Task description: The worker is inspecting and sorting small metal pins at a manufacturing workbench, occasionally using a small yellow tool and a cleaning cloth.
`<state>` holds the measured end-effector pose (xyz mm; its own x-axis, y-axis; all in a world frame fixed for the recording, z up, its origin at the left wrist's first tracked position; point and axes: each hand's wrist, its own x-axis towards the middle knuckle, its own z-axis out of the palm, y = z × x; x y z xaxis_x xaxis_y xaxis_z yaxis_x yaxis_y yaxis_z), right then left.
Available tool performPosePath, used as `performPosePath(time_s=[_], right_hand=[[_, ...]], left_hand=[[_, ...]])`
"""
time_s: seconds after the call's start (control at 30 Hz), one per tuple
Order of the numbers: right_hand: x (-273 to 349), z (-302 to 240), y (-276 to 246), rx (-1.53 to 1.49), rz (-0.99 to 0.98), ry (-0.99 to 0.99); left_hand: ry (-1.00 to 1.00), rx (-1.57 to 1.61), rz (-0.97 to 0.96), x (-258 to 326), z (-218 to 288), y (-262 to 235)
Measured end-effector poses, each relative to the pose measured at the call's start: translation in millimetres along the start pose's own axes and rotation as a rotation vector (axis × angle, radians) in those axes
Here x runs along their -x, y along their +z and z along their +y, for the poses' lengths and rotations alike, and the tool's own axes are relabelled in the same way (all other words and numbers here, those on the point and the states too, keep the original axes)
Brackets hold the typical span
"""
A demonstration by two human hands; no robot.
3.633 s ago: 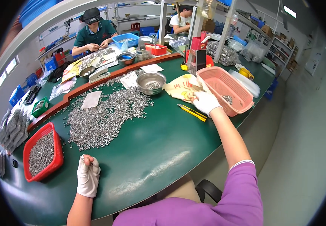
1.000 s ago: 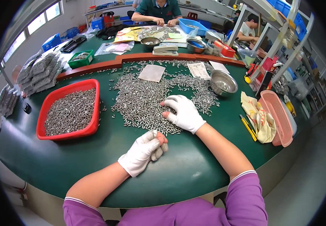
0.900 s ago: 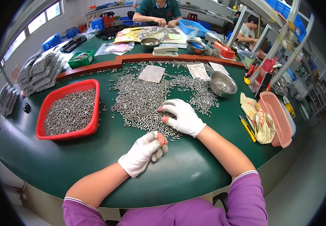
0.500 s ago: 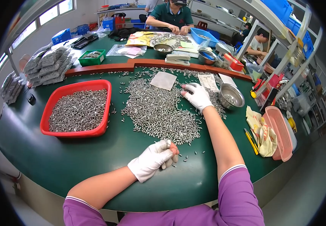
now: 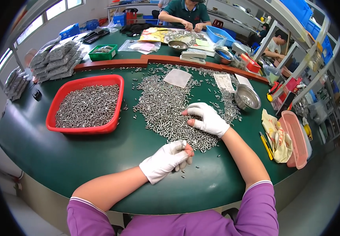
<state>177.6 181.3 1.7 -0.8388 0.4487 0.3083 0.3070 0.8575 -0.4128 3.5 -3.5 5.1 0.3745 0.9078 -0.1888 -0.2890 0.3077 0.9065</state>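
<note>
At left on my green table (image 5: 99, 153), a red basin (image 5: 81, 130) holds small metal pieces (image 5: 85, 104). My gloved left grip (image 5: 165, 161) is curled closed (whether around a piece, I cannot tell). Just beyond spreads a loose heap (image 5: 160, 106) of pieces; my right grip (image 5: 207, 120), thumb and fingers parted, is over its near right part.

Bright windows (image 5: 56, 10) sit in a pale wall (image 5: 51, 29) beyond the green table (image 5: 71, 157).

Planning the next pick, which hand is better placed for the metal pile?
Probably the right hand: it is over the metal pile, while the left hand is curled near its edge.
</note>
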Motion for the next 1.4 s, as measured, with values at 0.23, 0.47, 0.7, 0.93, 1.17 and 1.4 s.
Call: performPosePath(time_s=[0.23, 0.47, 0.7, 0.93, 1.17, 1.4], right_hand=[[-36.0, -15.9, -6.7, -0.049, 0.060, -0.016], [-96.1, 4.6, 30.3, 0.004, -0.044, -0.059], [-48.1, -14.0, 21.1, -0.095, -0.161, -0.175], [-2.2, -31.3, 11.1, -0.059, -0.100, -0.243], [37.2, -59.7, -14.3, 0.117, 0.061, -0.175], [74.5, -104.2, -16.4, -0.261, 0.287, 0.131]], left_hand=[[-0.008, -0.012, -0.017, 1.3, 0.0, -0.2], [0.021, 0.066, -0.041, -2.6, -6.3, -7.5], [0.068, 0.119, -0.026, -1.2, -8.4, -12.7], [0.091, 0.114, -0.021, -3.2, -12.3, -13.5], [0.106, 0.083, 0.020, 2.9, -4.3, -2.4], [0.031, 0.028, 0.049, 6.3, -7.4, 3.3]])
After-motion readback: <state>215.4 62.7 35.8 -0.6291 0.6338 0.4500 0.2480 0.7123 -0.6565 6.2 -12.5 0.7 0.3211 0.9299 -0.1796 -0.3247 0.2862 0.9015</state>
